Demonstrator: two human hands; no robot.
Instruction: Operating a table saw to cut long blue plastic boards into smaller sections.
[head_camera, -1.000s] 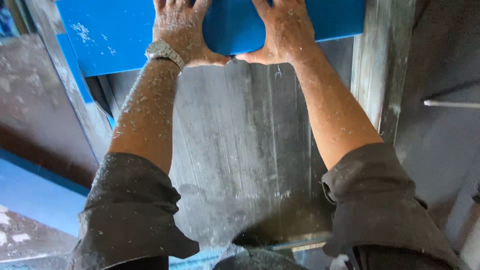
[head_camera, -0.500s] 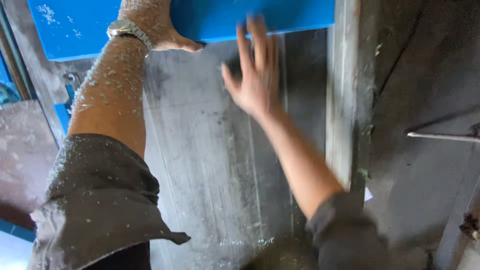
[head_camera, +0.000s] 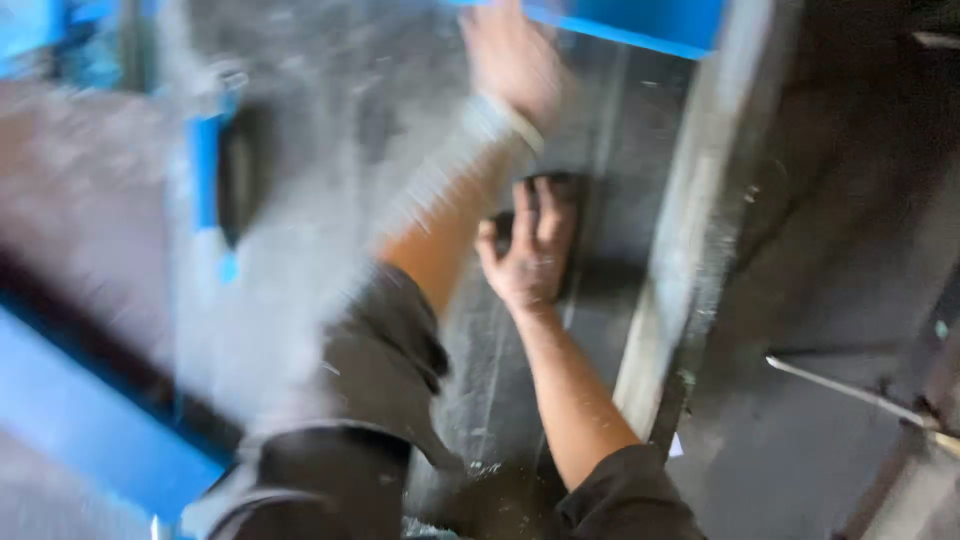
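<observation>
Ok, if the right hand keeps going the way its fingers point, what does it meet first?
The right hand points up the grey board; first in line looks like the left hand at the blue panel, though blur leaves depth unclear.

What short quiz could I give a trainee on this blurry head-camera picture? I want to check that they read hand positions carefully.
1. True or false: the right hand lies with fingers spread on the dark grey surface.
2. Which hand reaches up to the blue panel? A) left hand B) right hand
3. What is worn on the left wrist?

Key: 1. true. 2. A. 3. A wristband, like a watch; blur hides detail.
</observation>
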